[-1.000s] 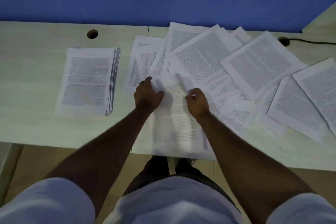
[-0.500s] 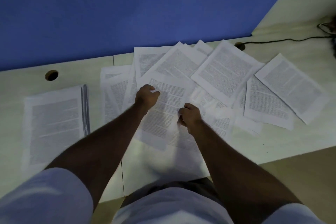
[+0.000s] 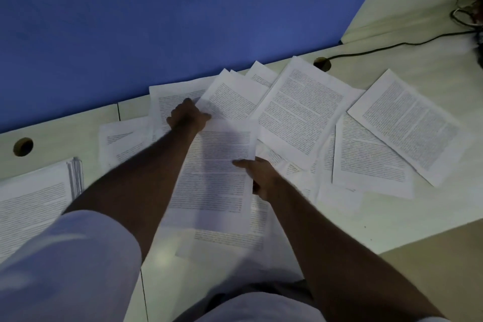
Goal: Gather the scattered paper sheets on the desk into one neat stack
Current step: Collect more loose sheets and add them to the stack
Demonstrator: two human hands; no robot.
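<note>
Printed paper sheets lie scattered and overlapping across the pale desk (image 3: 339,222). A neat stack (image 3: 34,204) sits at the left. In front of me a small pile of gathered sheets (image 3: 214,183) lies roughly squared. My right hand (image 3: 261,178) pinches that pile's right edge, thumb on top. My left hand (image 3: 188,117) reaches to the back and grips the near corner of a tilted sheet (image 3: 232,102). Loose sheets spread to the right, among them a large one (image 3: 303,115), another far right (image 3: 410,125) and one below it (image 3: 366,162). More sheets (image 3: 122,138) lie under my left forearm.
A blue wall (image 3: 183,21) backs the desk. Cable holes sit at the far left (image 3: 23,146) and behind the papers (image 3: 322,63), the latter with a black cable (image 3: 392,47) running to the right. The desk's front edge (image 3: 418,236) slants at the lower right.
My left hand has reached farther back onto the tilted sheet. My right hand has shifted to the right edge of the centre pile. The view has swung, putting the neat stack at the left border.
</note>
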